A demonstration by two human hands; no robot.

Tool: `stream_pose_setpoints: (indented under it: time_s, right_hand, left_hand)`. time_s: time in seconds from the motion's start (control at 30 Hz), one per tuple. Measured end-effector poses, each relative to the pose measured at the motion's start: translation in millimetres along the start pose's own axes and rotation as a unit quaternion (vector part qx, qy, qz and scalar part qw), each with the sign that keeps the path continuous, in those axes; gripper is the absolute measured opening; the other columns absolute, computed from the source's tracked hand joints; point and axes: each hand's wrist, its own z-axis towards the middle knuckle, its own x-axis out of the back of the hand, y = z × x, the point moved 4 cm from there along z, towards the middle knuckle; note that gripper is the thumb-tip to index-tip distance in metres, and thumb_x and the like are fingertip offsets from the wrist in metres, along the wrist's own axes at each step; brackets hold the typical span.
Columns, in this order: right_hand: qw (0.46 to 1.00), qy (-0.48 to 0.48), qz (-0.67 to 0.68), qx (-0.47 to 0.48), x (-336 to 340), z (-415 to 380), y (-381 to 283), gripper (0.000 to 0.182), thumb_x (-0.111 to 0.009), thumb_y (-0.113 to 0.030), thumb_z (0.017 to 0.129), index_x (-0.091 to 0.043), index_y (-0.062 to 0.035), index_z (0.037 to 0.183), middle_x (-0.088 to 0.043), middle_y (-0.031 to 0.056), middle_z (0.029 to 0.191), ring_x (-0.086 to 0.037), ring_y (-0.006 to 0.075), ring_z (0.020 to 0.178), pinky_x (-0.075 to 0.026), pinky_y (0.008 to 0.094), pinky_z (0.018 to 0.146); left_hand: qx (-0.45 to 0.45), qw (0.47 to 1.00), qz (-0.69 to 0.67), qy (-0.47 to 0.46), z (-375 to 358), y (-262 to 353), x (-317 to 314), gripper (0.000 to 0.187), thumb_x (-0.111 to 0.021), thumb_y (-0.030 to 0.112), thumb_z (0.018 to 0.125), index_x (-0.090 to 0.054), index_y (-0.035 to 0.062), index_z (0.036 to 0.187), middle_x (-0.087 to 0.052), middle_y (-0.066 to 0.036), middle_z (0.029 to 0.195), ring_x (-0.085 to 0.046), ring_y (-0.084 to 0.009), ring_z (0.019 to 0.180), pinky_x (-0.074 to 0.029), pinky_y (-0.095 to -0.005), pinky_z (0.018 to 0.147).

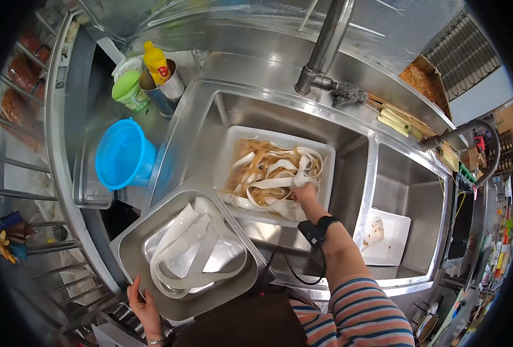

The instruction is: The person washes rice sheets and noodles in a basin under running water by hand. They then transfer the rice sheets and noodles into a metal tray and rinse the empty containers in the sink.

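Note:
My right hand (305, 192) reaches into a white tub (329, 173) in the left sink basin, its fingers closed around pale, wide strips (304, 171). Brown strips (262, 168) lie tangled with white ones in the tub's liquid. At the lower left, my left hand (145, 306) is at the outer edge of a metal pan (130, 254), fingers apart, the thumb near the rim. Inside that pan, long white flat strips (204, 248) lie looped on the shiny bottom.
A blue bucket (123, 155), a green cup (130, 89) and a metal container (167, 92) with a yellow bottle (156, 62) stand left. Above the basins are a faucet (320, 55) and a scrubber (349, 94). The right basin holds a white tray (396, 234).

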Motion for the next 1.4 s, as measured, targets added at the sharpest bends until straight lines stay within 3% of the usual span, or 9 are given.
stream_pose_setpoints:
  time_s: [0.3, 0.43, 0.47, 0.7, 0.83, 1.13, 1.17, 1.27, 1.4]
  right_hand:
    - [0.99, 0.106, -0.095, 0.027, -21.0, 6.8, 0.6, 0.041, -0.067, -0.013, 0.073, -0.06, 0.0031, 0.111, -0.061, 0.0263, 0.115, -0.055, 0.0393, 0.114, -0.042, 0.0431, 0.099]
    - [0.98, 0.004, -0.179, 0.083, 5.6, -9.4, -34.6, 0.036, -0.06, -0.009, 0.073, -0.062, 0.0037, 0.107, -0.065, 0.0276, 0.101, -0.061, 0.0435, 0.1, -0.047, 0.0442, 0.09]
    - [0.962, 0.029, -0.178, 0.205, 20.4, -20.8, -50.9, 0.036, -0.061, -0.008, 0.071, -0.062, 0.0042, 0.105, -0.068, 0.0233, 0.089, -0.066, 0.0384, 0.086, -0.052, 0.0433, 0.078]
    - [0.952, -0.144, 0.085, 0.256, 160.0, -173.7, -211.2, 0.026, -0.057, -0.009, 0.074, -0.063, -0.0016, 0.098, -0.06, 0.0039, 0.071, -0.051, 0.0099, 0.049, -0.039, 0.0227, 0.04]
    - [0.902, -0.026, 0.286, 0.323, 237.8, -265.1, -292.3, 0.024, -0.056, -0.017, 0.08, -0.062, -0.0012, 0.097, -0.057, 0.0011, 0.067, -0.047, 0.0081, 0.044, -0.036, 0.0203, 0.039]
    - [0.753, -0.326, 0.2, 0.536, 315.3, -427.1, -427.0, 0.033, -0.039, -0.01, 0.094, -0.047, 0.0097, 0.119, -0.042, -0.0027, 0.065, -0.03, 0.0003, 0.037, -0.035, 0.0155, 0.037]
    - [0.781, -0.221, 0.223, 0.539, 310.4, -450.5, -428.7, 0.034, -0.039, -0.012, 0.096, -0.043, 0.0091, 0.123, -0.04, -0.003, 0.067, -0.032, 0.0004, 0.039, -0.036, 0.0162, 0.037]
    - [0.776, -0.25, 0.175, 0.552, 311.9, -470.4, -443.6, 0.039, -0.043, -0.015, 0.097, -0.038, 0.0091, 0.126, -0.044, -0.0022, 0.072, -0.036, 0.0033, 0.04, -0.038, 0.0165, 0.039]
    - [0.736, -0.198, 0.072, 0.643, 261.3, -514.5, -433.9, 0.039, -0.056, -0.025, 0.094, -0.052, -0.0043, 0.126, -0.059, 0.0133, 0.108, -0.06, 0.0271, 0.084, -0.05, 0.0348, 0.079]
  left_hand:
    - [0.016, 1.0, 0.006, 0.007, 0.0, -5.7, 0.7, 0.044, -0.048, -0.014, 0.078, -0.059, 0.0016, 0.118, -0.042, -0.002, 0.091, -0.041, -0.0116, 0.079, -0.034, -0.0206, 0.074]
    - [0.016, 0.999, 0.029, 0.001, -0.6, -0.6, 2.6, 0.043, -0.048, -0.013, 0.077, -0.061, 0.0017, 0.115, -0.045, -0.003, 0.09, -0.044, -0.0135, 0.08, -0.036, -0.0222, 0.075]
    - [0.013, 1.0, 0.005, 0.017, -0.6, 3.3, 0.6, 0.042, -0.048, -0.012, 0.076, -0.062, 0.0019, 0.113, -0.046, -0.004, 0.089, -0.044, -0.0147, 0.079, -0.036, -0.0233, 0.074]
    - [-0.005, 1.0, -0.018, 0.019, -1.0, -7.2, 0.2, 0.043, -0.05, -0.013, 0.074, -0.063, 0.0022, 0.112, -0.046, -0.004, 0.084, -0.043, -0.015, 0.075, -0.035, -0.0244, 0.069]
    - [-0.043, 0.998, -0.034, 0.029, -0.3, -13.0, -0.6, 0.044, -0.052, -0.013, 0.072, -0.064, 0.0029, 0.11, -0.044, -0.004, 0.079, -0.043, -0.0152, 0.073, -0.036, -0.0259, 0.067]
    - [-0.083, 0.991, -0.095, 0.055, 1.7, -11.7, -2.2, 0.043, -0.051, -0.012, 0.071, -0.065, 0.0041, 0.109, -0.05, -0.007, 0.08, -0.049, -0.0194, 0.073, -0.04, -0.0289, 0.067]
    - [-0.078, 0.99, -0.098, 0.061, 2.4, -10.9, -1.4, 0.043, -0.051, -0.012, 0.071, -0.065, 0.0041, 0.109, -0.05, -0.007, 0.08, -0.049, -0.0194, 0.073, -0.04, -0.0289, 0.067]
    - [-0.089, 0.993, -0.058, 0.057, 3.4, -17.0, -3.4, 0.042, -0.053, -0.009, 0.073, -0.066, 0.0053, 0.111, -0.048, -0.007, 0.079, -0.047, -0.0182, 0.069, -0.039, -0.0301, 0.061]
    - [-0.075, 0.992, -0.081, 0.054, 0.7, -10.1, -0.2, 0.042, -0.055, -0.008, 0.075, -0.065, 0.0064, 0.113, -0.043, -0.008, 0.076, -0.043, -0.0167, 0.062, -0.037, -0.0292, 0.056]
